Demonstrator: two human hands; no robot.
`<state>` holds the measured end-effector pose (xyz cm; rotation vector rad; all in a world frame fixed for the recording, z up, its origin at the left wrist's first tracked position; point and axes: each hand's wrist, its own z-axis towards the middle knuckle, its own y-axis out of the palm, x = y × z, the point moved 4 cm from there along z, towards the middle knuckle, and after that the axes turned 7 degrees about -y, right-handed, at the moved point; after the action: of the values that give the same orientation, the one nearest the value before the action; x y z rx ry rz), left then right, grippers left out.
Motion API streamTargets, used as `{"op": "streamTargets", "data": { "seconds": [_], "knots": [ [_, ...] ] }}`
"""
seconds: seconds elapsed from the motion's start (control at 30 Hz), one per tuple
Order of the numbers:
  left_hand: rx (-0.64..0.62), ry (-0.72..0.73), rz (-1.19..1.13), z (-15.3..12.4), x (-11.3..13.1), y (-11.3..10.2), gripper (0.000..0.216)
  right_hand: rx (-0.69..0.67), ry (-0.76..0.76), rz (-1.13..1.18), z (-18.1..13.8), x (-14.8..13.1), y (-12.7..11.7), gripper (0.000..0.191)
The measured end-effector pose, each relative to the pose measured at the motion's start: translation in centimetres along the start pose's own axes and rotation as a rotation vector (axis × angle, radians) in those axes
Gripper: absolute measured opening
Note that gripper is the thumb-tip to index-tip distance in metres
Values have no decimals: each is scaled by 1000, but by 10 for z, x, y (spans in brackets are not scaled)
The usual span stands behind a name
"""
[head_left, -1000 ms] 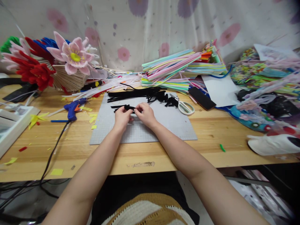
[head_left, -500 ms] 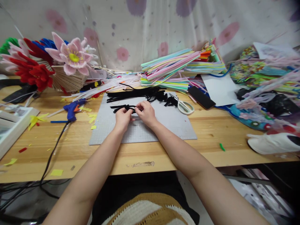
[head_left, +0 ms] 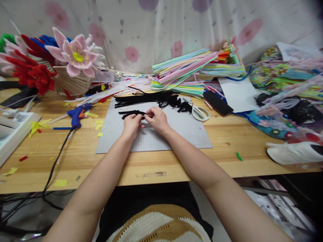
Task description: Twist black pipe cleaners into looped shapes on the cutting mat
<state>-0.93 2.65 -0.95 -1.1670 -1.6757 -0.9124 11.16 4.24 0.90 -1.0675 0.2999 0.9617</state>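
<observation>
My left hand (head_left: 132, 125) is closed on a small bunch of black pipe cleaners (head_left: 128, 114), whose ends stick out to the left. My right hand (head_left: 156, 119) pinches the same bunch at its right end, close to the left fingertips. Both hands are over a grey cutting mat (head_left: 176, 139). Behind them lies a longer pile of black pipe cleaners (head_left: 136, 99), with curled black pieces (head_left: 185, 107) to its right. Scissors with pale handles (head_left: 201, 114) rest at the mat's right edge. The fingers hide part of the held bunch.
A blue glue gun (head_left: 77, 115) with a cord lies left of the mat, near yellow scraps (head_left: 61, 183). Fuzzy flowers (head_left: 78, 57) stand at the back left. Pastel pipe cleaners (head_left: 181, 69) are heaped behind. A black phone (head_left: 217, 103) and a white sheet (head_left: 237, 95) lie right.
The hands stay together on the black pipe cleaners, with only a slight shift of the fingers. The bunch's right end, seen between the hands before, is now more covered. The view has tilted slightly.
</observation>
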Motion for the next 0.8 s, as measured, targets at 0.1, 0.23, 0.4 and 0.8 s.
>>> {"op": "streamTargets", "data": {
  "seconds": [0.1, 0.23, 0.4, 0.8],
  "knots": [
    [2, -25, -29, -1, 0, 0, 13, 8, -6, -22, -1, -3, 0, 8],
    [70, 122, -7, -3, 1, -1, 8, -63, -2, 29, 2, -4, 2, 9],
    [69, 299, 139, -4, 2, -1, 8, -93, 13, 107, 3, -6, 2, 10],
    [99, 284, 243, -2, 2, -4, 11, 38, 10, -14, -2, -3, -1, 9]
  ]
}}
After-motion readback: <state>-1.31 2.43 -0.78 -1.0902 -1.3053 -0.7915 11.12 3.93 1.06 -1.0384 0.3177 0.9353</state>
